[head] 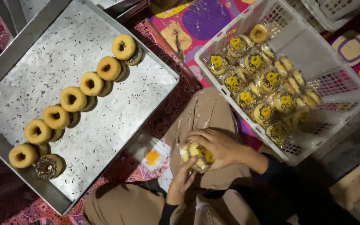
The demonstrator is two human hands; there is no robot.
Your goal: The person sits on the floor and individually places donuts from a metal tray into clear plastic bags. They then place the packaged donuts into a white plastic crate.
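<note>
Plainly, the big metal tray (117, 112) at left sits tilted with a diagonal row of ring donuts (72, 98) leaning on each other, so a knock from a knee could slide them off its near edge. White crate (346, 104) at right is piled with wrapped ones. Both hands, right hand (215, 146) over left hand (183, 180), clench a clear-wrapped donut pack (196, 156) with a yellow label above the lap; squeezing could crush it.

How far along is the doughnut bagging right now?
Done: many bagged doughnuts lie in the white crate. In hand: the left hand and right hand hold one doughnut in a clear bag over the lap. Left: a row of unbagged doughnuts waits on the metal tray.
</note>
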